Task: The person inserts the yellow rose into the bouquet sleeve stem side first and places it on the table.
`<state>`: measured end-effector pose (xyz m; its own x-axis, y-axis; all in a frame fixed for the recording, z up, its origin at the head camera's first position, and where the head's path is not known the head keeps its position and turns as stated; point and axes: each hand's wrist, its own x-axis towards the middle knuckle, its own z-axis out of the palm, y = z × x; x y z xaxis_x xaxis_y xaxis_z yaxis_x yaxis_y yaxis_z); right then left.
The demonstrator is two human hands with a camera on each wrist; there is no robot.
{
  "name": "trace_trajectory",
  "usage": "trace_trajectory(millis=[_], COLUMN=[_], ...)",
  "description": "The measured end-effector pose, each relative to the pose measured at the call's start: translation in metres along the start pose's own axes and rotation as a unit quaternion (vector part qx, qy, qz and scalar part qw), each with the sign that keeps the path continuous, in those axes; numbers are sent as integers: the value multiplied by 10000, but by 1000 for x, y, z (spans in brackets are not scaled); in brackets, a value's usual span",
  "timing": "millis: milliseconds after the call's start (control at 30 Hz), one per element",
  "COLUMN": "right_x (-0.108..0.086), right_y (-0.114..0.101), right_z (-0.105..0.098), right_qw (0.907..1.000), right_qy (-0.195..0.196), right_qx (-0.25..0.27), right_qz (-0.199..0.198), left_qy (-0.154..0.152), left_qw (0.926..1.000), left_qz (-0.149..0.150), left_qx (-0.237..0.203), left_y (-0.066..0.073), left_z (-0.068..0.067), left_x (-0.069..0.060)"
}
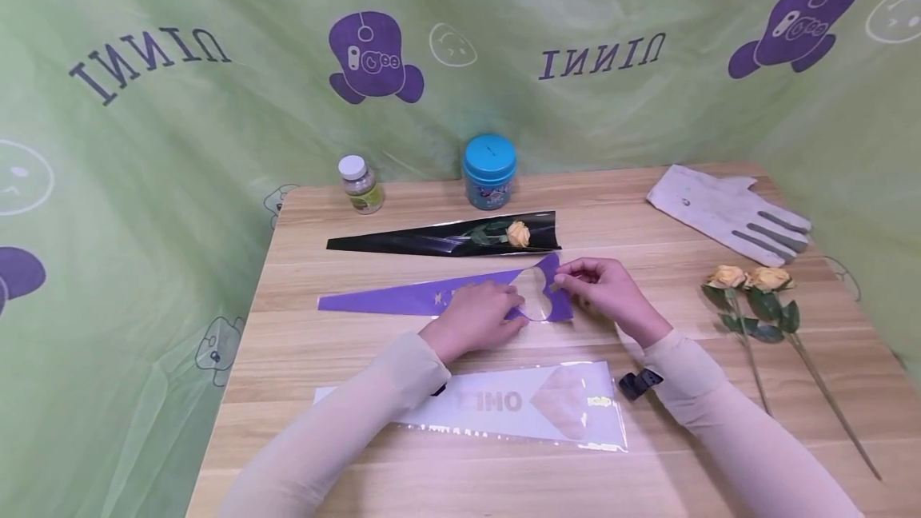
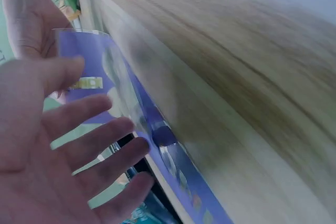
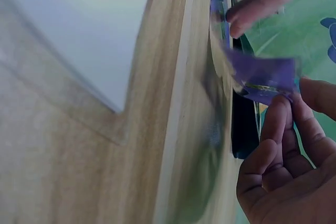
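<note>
A purple flower sleeve [image 1: 388, 298] lies across the table, narrow end to the left, with a clear curved window [image 1: 531, 294] near its wide end. My right hand [image 1: 608, 292] pinches the wide end's edge between thumb and fingers; the right wrist view shows the purple film [image 3: 262, 72] lifted there. Over the sleeve beside the window is my left hand [image 1: 478, 318], its fingers [image 2: 110, 148] spread and loosely extended in the left wrist view. Whether they touch the film is unclear. A small gold label [image 2: 88, 83] shows on the film.
Behind lies a black sleeve [image 1: 403, 242] holding a peach rose [image 1: 518, 233]. A clear-and-white sleeve [image 1: 496, 406] lies in front, partly under my left arm. Two roses [image 1: 768, 278] and a grey glove [image 1: 719, 210] lie right. A blue-lidded tub [image 1: 490, 174] and small bottle [image 1: 361, 186] stand at the back.
</note>
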<state>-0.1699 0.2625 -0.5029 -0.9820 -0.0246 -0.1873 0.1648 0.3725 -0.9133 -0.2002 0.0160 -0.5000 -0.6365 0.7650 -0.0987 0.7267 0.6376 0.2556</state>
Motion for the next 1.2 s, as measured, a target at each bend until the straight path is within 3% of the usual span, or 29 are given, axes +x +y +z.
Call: trace_trajectory(millis=[67, 100, 133, 167, 267, 333, 433, 600, 733, 800, 1200], right_x=[0, 0, 1, 1, 1, 1, 1, 2, 4, 5, 2], right_y=[-1, -1, -2, -2, -2, -2, -3, -6, -9, -11, -10], right_z=[1, 1, 1, 2, 3, 5, 7, 10, 15, 18, 14], right_qw=[9998, 9996, 9992, 9989, 9973, 9965, 9948, 9921, 9919, 9919, 9969], right_qy=[97, 132, 158, 193, 220, 229, 271, 320, 219, 163, 18], right_qx=[-126, -199, -279, -329, -511, -573, -690, -801, -717, -679, -314], right_qz=[-94, -159, -230, -271, -476, -563, -697, -906, -1024, -1063, -715], left_qy=[309, 421, 509, 609, 786, 797, 734, 712, 733, 731, 777], left_qw=[9959, 9888, 9764, 9595, 9020, 8755, 8530, 8222, 8045, 8039, 8188], left_qz=[-169, -325, -518, -709, -1180, -1364, -1481, -1644, -1736, -1750, -1859], left_qx=[-829, -1398, -2036, -2659, -4078, -4566, -4950, -5402, -5633, -5637, -5376], left_y=[-1, -1, -1, 0, 2, 4, 7, 11, 10, 9, 9], left_z=[0, -1, -2, -3, -5, -5, -3, -1, -4, -5, -5], left_x=[8, 12, 15, 19, 28, 32, 35, 39, 38, 38, 42])
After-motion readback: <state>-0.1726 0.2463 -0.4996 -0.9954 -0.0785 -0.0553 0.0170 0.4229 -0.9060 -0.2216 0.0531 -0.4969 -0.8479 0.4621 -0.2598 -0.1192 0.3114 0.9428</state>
